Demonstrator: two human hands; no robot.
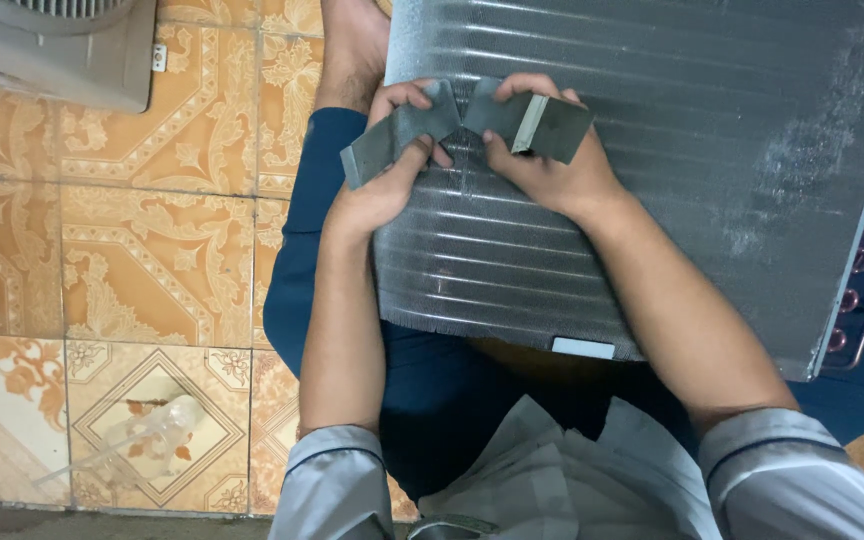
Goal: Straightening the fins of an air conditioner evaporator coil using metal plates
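We hold a folded grey strip (467,125) of flat material across the far part of a big finned metal panel (672,150), which rests on our lap. The strip bends in the middle, so its two ends angle outward like wings, one toward the left and one toward the right. Our left hand (387,175) is closed around the left end, thumb on top and fingers (407,97) curled over the far edge. Our right hand (542,160) is closed around the right end in the same way, and the two hands sit just beside each other with the fold between them.

The panel is silvery, ribbed with fine lines, and carries pale dusty smears toward its right side. Copper tube bends (857,270) run along its right edge. Under the panel show our dark blue trousers (302,270) and, nearer, our grey shirt (552,480). A bare foot (352,50) rests on the patterned orange floor tiles (132,240) at the far left of the panel. A grey appliance casing (52,50) stands in the far left corner.
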